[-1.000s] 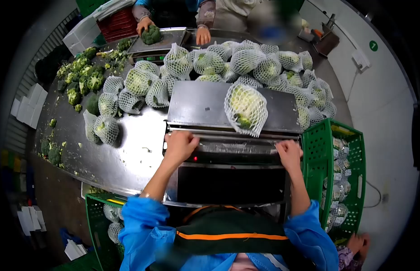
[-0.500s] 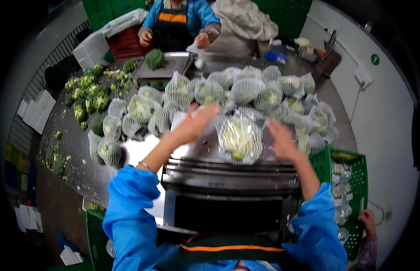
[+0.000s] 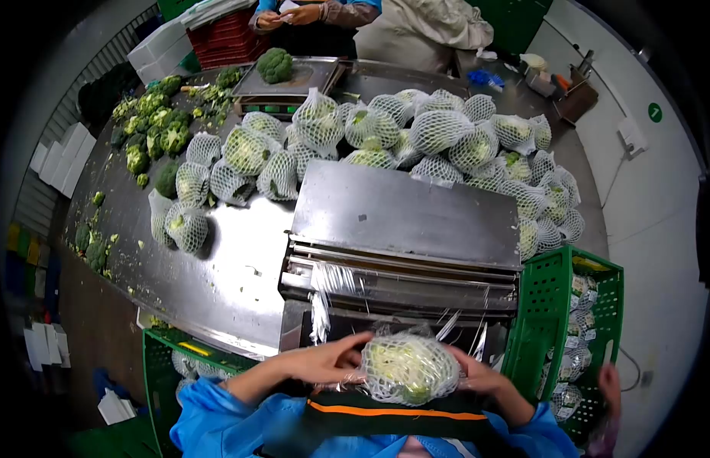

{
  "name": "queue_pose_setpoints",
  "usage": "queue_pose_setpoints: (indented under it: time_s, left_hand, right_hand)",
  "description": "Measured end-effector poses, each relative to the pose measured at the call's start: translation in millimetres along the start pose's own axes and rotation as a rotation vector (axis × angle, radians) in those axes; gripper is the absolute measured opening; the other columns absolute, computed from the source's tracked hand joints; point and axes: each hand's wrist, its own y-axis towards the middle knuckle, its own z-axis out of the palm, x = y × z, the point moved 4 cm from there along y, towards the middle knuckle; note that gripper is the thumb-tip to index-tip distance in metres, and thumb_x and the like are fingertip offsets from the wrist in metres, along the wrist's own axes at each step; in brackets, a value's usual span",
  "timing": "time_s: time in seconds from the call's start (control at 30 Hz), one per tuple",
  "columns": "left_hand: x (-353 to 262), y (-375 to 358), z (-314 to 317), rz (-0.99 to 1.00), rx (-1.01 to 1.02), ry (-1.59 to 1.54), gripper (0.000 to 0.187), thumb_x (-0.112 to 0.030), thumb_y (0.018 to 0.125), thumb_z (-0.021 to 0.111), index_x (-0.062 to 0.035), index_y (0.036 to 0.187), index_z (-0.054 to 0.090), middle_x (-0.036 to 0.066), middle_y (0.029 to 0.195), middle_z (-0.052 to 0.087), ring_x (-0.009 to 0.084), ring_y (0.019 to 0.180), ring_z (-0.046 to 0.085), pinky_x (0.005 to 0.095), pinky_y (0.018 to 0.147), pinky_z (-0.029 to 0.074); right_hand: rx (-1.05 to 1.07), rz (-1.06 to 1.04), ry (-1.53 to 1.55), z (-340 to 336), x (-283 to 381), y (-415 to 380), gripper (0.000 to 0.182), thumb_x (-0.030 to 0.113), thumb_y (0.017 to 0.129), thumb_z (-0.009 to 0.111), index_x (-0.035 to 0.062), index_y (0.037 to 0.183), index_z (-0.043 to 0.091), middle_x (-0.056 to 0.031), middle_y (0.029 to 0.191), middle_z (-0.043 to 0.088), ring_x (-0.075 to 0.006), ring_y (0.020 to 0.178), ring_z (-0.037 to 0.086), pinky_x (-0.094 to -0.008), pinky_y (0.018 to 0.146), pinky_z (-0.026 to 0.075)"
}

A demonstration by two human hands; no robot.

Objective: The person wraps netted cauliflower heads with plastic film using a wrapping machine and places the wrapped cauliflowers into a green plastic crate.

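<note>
Close to my body, I hold a pale green broccoli head [image 3: 412, 370] in a white foam net, with shiny clear film around it. My left hand [image 3: 330, 362] is closed on its left side, and my right hand [image 3: 475, 374] grips the right side; some fingertips are hidden behind it. Just beyond is a wrapping machine with a flat metal plate [image 3: 408, 206] and rollers [image 3: 401, 278]. Torn clear film [image 3: 321, 313] hangs from the machine's near edge.
Many netted heads [image 3: 370, 128] are heaped behind the plate. Loose broccoli pieces [image 3: 160, 126] lie at left, and a bare broccoli [image 3: 275, 66] sits on a scale [image 3: 308, 80]. Green crates [image 3: 538, 320] flank me. A co-worker's hands [image 3: 290, 15] are across the table; another person's hand [image 3: 610, 385] is at right.
The netted broccoli has come from over the metal plate toward my body. My hands, earlier apart on either side of it, now grip it. The view has tilted downward.
</note>
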Motion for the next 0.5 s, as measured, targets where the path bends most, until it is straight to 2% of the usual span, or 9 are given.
queue_pose_setpoints:
  time_s: [0.03, 0.07, 0.1, 0.17, 0.2, 0.3, 0.37, 0.47, 0.5]
  left_hand:
    - [11.1, -15.2, 6.6, -0.123, 0.056, -0.269, 0.073, -0.017, 0.086, 0.055, -0.0029, 0.138, 0.005, 0.017, 0.127, 0.042, 0.0189, 0.104, 0.052, 0.0269, 0.085, 0.045]
    - [23.4, -30.6, 8.8, -0.151, 0.006, -0.516, 0.067, -0.016, 0.087, 0.055, -0.0025, 0.137, 0.013, 0.014, 0.126, 0.044, 0.0174, 0.106, 0.051, 0.0262, 0.085, 0.045]
    - [34.9, -44.8, 12.5, -0.176, -0.046, -0.763, 0.061, -0.016, 0.087, 0.055, -0.0021, 0.136, 0.021, 0.012, 0.124, 0.047, 0.0159, 0.108, 0.049, 0.0255, 0.085, 0.044]
    - [47.0, -60.9, 20.6, -0.077, 0.008, -0.217, 0.046, -0.016, 0.087, 0.054, -0.0022, 0.128, 0.039, 0.012, 0.12, 0.051, 0.0133, 0.109, 0.047, 0.0238, 0.084, 0.043]
    - [48.0, -62.0, 21.1, -0.166, -0.075, 0.07, 0.035, -0.018, 0.088, 0.053, -0.0026, 0.119, 0.05, 0.009, 0.11, 0.057, 0.0111, 0.102, 0.051, 0.0226, 0.083, 0.042]
    - [32.3, -62.1, 5.8, 0.144, -0.616, -0.012, 0.021, -0.015, 0.09, 0.048, 0.0003, 0.1, 0.057, 0.007, 0.088, 0.061, 0.0112, 0.078, 0.058, 0.0241, 0.07, 0.047]
    - [8.7, -51.7, -6.7, 0.406, -0.969, 0.219, 0.021, -0.017, 0.092, 0.044, 0.0009, 0.09, 0.054, 0.006, 0.074, 0.058, 0.011, 0.064, 0.057, 0.0221, 0.057, 0.046]
    - [27.9, -30.6, -18.8, 0.329, -1.085, -0.612, 0.021, -0.022, 0.093, 0.042, -0.0061, 0.08, 0.048, 0.0, 0.052, 0.042, 0.007, 0.038, 0.038, 0.0201, 0.033, 0.03]
    - [33.6, -31.9, -18.5, 0.347, -1.116, -0.892, 0.022, -0.023, 0.093, 0.04, -0.0092, 0.077, 0.046, -0.002, 0.046, 0.034, 0.0056, 0.031, 0.028, 0.02, 0.027, 0.022]
  right_hand:
    - [-0.008, 0.202, 0.382, 0.9, -31.2, -14.6, 0.081, 0.016, 0.072, 0.068, 0.006, 0.136, 0.02, -0.0123, 0.121, 0.047, -0.0233, 0.112, 0.046, -0.0357, 0.092, 0.04]
    - [0.0, 0.324, 0.336, -4.6, -47.5, -23.3, 0.083, 0.015, 0.073, 0.066, 0.0096, 0.138, 0.015, -0.0116, 0.121, 0.049, -0.0241, 0.112, 0.047, -0.0361, 0.089, 0.042]
    - [0.06, 0.322, 0.777, 2.5, -50.5, -31.8, 0.077, 0.015, 0.073, 0.066, 0.0072, 0.136, 0.023, -0.0115, 0.12, 0.05, -0.0225, 0.106, 0.052, -0.0316, 0.082, 0.046]
    - [0.152, 0.094, 0.37, 13.1, -39.8, -40.5, 0.052, 0.013, 0.077, 0.063, 0.003, 0.124, 0.044, -0.0109, 0.113, 0.055, -0.02, 0.097, 0.057, -0.0264, 0.074, 0.047]
    - [-0.141, 0.344, -0.079, 7.3, -37.5, -38.9, 0.023, 0.009, 0.082, 0.057, -0.0003, 0.102, 0.06, -0.0115, 0.107, 0.058, -0.0164, 0.087, 0.06, -0.0232, 0.073, 0.047]
    - [-0.508, -0.269, -0.064, 11.7, 1.0, -27.5, 0.015, 0.01, 0.087, 0.052, -0.0009, 0.09, 0.062, -0.007, 0.079, 0.062, -0.0114, 0.073, 0.059, -0.022, 0.068, 0.048]
    - [-0.73, -0.438, -0.188, 25.1, 9.8, -7.0, 0.017, 0.016, 0.09, 0.047, 0.0022, 0.086, 0.057, -0.0019, 0.062, 0.054, -0.0092, 0.053, 0.053, -0.0191, 0.049, 0.043]
    - [-0.721, -0.19, 0.616, 45.0, 12.6, 12.9, 0.027, 0.027, 0.094, 0.037, 0.0096, 0.076, 0.046, 0.0044, 0.046, 0.029, -0.0046, 0.031, 0.023, -0.0208, 0.027, 0.018]
    - [-0.628, -0.23, 0.757, 33.0, 10.9, 4.8, 0.028, 0.029, 0.095, 0.036, 0.0103, 0.077, 0.047, 0.0063, 0.044, 0.028, -0.0039, 0.03, 0.024, -0.0193, 0.027, 0.018]
